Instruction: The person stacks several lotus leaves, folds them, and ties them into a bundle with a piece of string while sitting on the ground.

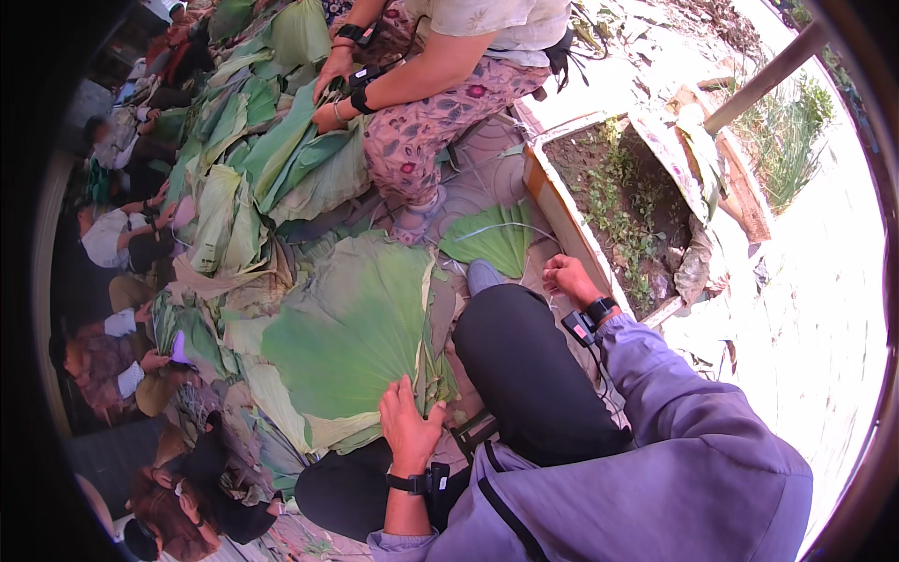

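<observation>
A broad stack of large green lotus leaves (342,323), with paler, browning edges, lies in front of me. My left hand (407,421) rests on the near right edge of the top leaf, fingers stretched out and thumb apart. To the right, beyond my knee, my right hand (568,278) is raised with its fingers curled together beside the planter box. Whatever those fingers may pinch is too small to make out. A thin pale strip (501,225) arcs over a smaller folded green leaf (487,245) on the paving and runs toward that hand.
Opposite me a person in flowered trousers (412,155) handles a heap of leaves (272,155). A soil-filled planter box (576,220) with small plants stands at the right. A wooden post (768,77) slants behind it. Several other people sit along the left.
</observation>
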Demonstrator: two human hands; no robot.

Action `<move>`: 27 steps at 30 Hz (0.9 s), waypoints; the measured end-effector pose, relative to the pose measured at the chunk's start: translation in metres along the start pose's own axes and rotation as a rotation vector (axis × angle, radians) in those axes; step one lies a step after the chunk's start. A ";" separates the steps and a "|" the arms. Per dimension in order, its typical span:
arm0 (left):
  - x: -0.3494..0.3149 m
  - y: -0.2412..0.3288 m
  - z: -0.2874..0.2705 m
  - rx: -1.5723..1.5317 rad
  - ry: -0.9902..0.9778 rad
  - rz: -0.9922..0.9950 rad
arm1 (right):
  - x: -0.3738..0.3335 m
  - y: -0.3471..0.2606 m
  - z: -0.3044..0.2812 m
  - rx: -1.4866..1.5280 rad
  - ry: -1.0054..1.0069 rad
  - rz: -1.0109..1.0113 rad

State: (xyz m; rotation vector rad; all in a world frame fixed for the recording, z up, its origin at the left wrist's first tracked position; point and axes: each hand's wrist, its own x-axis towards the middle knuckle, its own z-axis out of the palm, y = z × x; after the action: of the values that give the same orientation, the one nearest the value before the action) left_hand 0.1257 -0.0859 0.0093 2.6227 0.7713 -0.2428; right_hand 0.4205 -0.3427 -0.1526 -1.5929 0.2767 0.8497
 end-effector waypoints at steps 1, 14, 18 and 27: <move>0.000 -0.001 -0.001 -0.005 -0.003 0.001 | 0.010 0.005 0.004 -0.001 0.014 0.024; 0.001 0.001 -0.003 -0.069 -0.023 -0.002 | 0.137 0.029 0.017 -0.796 0.239 -0.180; 0.004 0.002 -0.005 -0.098 -0.036 -0.006 | 0.165 0.033 0.011 -0.944 0.210 -0.215; 0.005 -0.006 -0.007 -0.132 -0.065 -0.012 | 0.215 0.046 0.006 -1.130 0.096 -0.096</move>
State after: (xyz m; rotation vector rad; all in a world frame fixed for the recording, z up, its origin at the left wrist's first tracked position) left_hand 0.1269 -0.0761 0.0118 2.4746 0.7555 -0.2703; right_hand 0.5408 -0.2864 -0.3278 -2.6638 -0.2845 0.9020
